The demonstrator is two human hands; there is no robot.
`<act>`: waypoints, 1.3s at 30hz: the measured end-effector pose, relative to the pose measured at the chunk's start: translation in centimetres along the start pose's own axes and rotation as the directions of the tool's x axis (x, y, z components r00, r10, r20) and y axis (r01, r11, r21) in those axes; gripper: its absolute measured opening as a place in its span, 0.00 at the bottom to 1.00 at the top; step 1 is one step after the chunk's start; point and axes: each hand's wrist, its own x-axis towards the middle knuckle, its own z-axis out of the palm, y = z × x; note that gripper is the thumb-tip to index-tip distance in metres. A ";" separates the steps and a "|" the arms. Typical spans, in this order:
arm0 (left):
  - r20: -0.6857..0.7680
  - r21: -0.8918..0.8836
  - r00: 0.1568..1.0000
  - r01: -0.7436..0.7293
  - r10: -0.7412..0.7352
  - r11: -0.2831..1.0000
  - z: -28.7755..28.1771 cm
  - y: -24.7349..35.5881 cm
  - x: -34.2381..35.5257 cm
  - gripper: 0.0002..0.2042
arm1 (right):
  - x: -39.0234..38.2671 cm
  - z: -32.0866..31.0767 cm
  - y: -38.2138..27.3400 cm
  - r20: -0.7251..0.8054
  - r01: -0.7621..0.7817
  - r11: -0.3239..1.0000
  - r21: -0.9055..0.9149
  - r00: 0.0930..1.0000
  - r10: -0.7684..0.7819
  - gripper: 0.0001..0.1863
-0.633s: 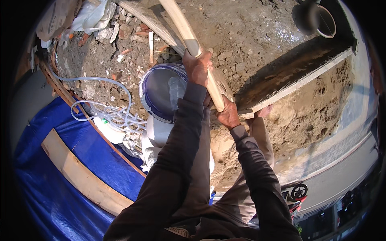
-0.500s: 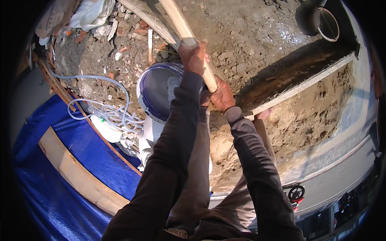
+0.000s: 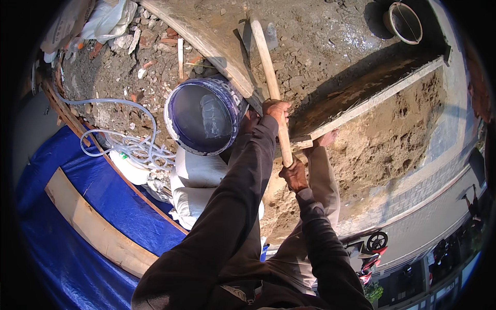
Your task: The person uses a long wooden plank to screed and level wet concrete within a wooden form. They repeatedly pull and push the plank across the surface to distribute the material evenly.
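Both my hands are wrapped round the pale wooden handle (image 3: 267,66) of a hoe. My left hand (image 3: 276,110) grips it about midway, just right of a large bucket. Lower down, my right hand (image 3: 294,175) is closed round the near end. At the far end of the handle, a thin dark blade (image 3: 242,42) shows against the wet grey mud, seen mostly edge-on. The dark blue bucket (image 3: 170,120) has a pale-smeared rim and grey liquid inside. My bare feet are partly visible beside the timber boards.
A long plank (image 3: 194,39) runs from the upper left towards my feet. Another board (image 3: 380,106) edges a dark trench on the right. A smaller bucket (image 3: 404,23) stands far right. Clear hose (image 3: 150,116), white sacks (image 3: 199,170) and blue tarp (image 3: 98,181) lie left.
The hoe has come down and nearer, its far end now in view over the mud. Both hands have moved towards me, the right hand farther, and they are wider apart on the handle.
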 end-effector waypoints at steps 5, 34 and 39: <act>-0.094 0.114 0.995 0.023 -0.013 0.993 -2.2 -6.8 -1.9 0.10 | -5.5 0.8 0.2 -0.125 -0.222 0.910 -0.351 0.974 0.189 0.24; 0.055 -0.023 0.995 0.090 -0.089 0.996 2.0 -5.4 -2.0 0.09 | -5.1 -2.3 0.9 -0.195 -0.262 0.832 -0.488 0.962 0.189 0.18; 0.050 -0.057 0.973 -0.222 0.224 0.973 4.2 0.6 -12.7 0.11 | -3.3 -2.7 -1.6 -0.115 -0.112 0.877 -0.467 0.991 0.065 0.20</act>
